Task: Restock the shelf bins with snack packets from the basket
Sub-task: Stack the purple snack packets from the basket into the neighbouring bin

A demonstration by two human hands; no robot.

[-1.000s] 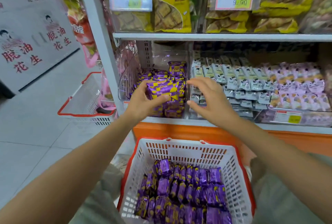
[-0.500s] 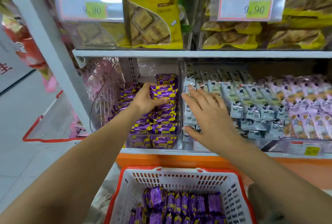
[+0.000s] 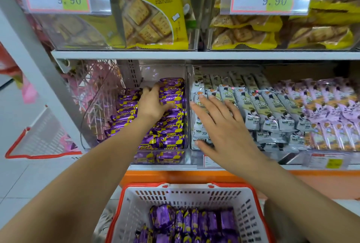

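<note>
Gripping a stack of purple packets (image 3: 171, 90) in the left hand (image 3: 153, 102), curling round it deep in the clear bin (image 3: 163, 71), at 12 o'clock from the basket (image 3: 187, 196). Holding the right hand (image 3: 220, 126) flat and spread, grasping nothing, at 3 o'clock from that bin, in front of the grey packets (image 3: 253, 106); touching them or merely hovering, impossible to say. Judging the restocking as well under way but not finishing yet: seeing the bin filling with rows up towards its front lip, with bare room showing at the back, and seeing many more purple packets lying in the basket. Losing the basket's near end off the lower edge, so not knowing how many are waiting. Not counting the gripped packets either, with the hand covering part of the stack. Making out little of the second basket (image 3: 39, 139) at 9 o'clock, its inside being blurred and cut off.
</note>
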